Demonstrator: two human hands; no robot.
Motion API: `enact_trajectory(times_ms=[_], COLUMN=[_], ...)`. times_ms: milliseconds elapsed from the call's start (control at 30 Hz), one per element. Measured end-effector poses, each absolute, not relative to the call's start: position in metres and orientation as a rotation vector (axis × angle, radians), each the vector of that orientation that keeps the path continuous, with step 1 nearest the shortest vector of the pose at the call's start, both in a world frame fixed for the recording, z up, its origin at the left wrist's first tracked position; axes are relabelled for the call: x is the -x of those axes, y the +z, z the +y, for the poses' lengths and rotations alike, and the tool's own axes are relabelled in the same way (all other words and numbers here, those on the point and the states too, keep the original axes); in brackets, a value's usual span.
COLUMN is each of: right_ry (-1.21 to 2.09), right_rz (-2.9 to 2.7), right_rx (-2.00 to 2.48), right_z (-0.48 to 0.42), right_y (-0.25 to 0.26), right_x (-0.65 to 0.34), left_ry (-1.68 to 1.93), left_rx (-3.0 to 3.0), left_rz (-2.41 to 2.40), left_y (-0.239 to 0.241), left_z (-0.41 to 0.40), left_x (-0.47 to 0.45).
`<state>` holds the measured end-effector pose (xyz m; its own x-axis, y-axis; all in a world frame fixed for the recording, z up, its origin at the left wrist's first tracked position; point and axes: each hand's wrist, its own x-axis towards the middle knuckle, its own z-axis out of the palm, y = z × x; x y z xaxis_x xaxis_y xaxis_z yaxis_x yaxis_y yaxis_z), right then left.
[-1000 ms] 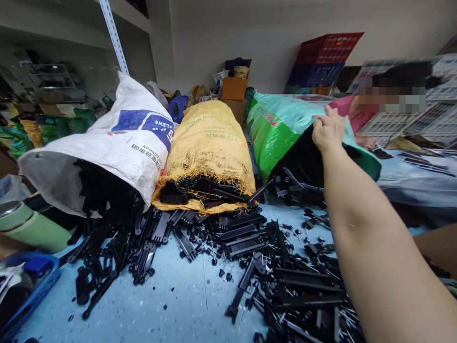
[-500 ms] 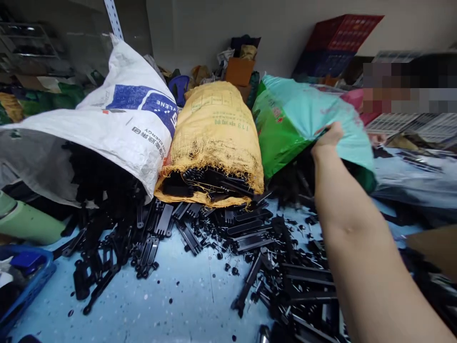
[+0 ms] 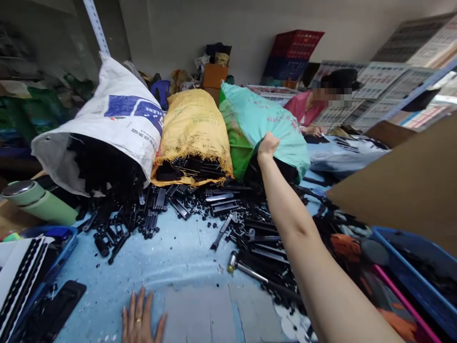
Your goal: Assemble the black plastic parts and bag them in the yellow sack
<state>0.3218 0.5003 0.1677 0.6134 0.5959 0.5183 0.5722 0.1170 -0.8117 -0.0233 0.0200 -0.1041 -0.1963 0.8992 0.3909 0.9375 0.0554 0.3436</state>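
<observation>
Now the right hand (image 3: 268, 146) is gripping the green bag (image 3: 262, 112) beside the yellow bag (image 3: 196, 126); hard tugging could be scattering black bits (image 3: 225, 208); the left hand (image 3: 140, 321) is lying wide on the table (image 3: 174, 247).

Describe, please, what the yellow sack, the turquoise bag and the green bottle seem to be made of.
Yellow sack: probably woven plastic, dull; loose threads fray at its mouth.
Turquoise bag: likely plastic, smooth; creases and reddish print show.
Green bottle: body perhaps painted metal or plastic, satin; its cap top shines like metal.
</observation>
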Motion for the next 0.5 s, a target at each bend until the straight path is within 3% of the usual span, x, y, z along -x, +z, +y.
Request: enact_trajectory(times_ms=[267,500], right_ry=[-0.164,0.369], right_rz=[-1.477,-2.08], right_rx=[1.59,1.419], right_z=[0.377,0.218], right_y=[0.116,0.03], right_x=[-0.317,-0.287], left_ry=[-0.785,-0.827], left_rx=[2.049,2.074], left_rz=[-2.145,-2.157], left_y=[-0.091,-0.089], left_z=[0.017,0.016], left_x=[0.035,0.038])
